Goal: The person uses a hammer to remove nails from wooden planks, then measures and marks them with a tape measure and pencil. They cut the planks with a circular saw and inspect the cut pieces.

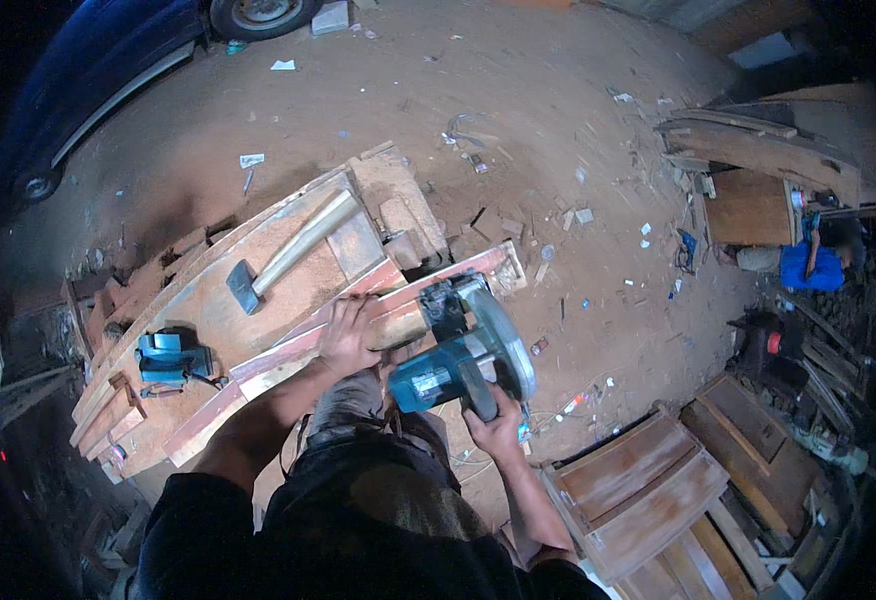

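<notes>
My right hand [495, 422] is wrapped round the rear handle of a teal and black circular saw [428, 382]. The saw's base is at the right part of a long wooden board [288, 352], and its grey blade guard [506, 345] faces right. Whether the blade touches the wood is hidden. My left hand [346, 338] lies on the board left of the saw, fingers stretched across it. The board rests on a wooden workbench [198, 290]. On the bench lie a hammer [244, 287] with a pale wooden handle and a teal electric planer [168, 358].
Wood offcuts [398, 225] lie at the bench's far end. Wooden panels [648, 470] stand at lower right, and more boards [758, 150] at the far right. A dark blue vehicle [108, 75] is at upper left. Scraps and litter dot the dirt floor [558, 130].
</notes>
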### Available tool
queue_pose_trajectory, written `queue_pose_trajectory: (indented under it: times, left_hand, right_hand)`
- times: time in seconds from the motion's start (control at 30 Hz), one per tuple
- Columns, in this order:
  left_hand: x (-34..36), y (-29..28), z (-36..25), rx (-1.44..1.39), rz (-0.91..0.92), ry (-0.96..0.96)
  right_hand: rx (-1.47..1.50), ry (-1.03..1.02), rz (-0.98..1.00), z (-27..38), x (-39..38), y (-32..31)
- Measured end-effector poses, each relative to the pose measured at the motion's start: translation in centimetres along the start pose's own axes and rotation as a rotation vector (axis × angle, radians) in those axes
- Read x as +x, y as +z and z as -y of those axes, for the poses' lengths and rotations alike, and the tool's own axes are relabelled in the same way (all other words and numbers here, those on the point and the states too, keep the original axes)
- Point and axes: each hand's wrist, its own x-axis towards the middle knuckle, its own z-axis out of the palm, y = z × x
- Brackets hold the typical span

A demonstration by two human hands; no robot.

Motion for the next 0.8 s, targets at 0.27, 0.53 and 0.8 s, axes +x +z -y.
queue_pose_trajectory:
  times: [0.27,0.53,0.8]
  left_hand:
    - [1.4,-0.1,3.1,0.086,0.076,-0.067]
    - [1.2,0.8,3.3,0.115,-0.017,-0.023]
    - [0.9,1.7,4.8,0.173,0.007,0.068]
  right_hand:
    - [0.022,-0.010,0.098,-1.7,2.0,2.4]
    - [-0.044,-0.035,0.075,-1.0,2.6,3.1]
    - [-0.035,-0.066,0.003,0.1,3.8,3.8]
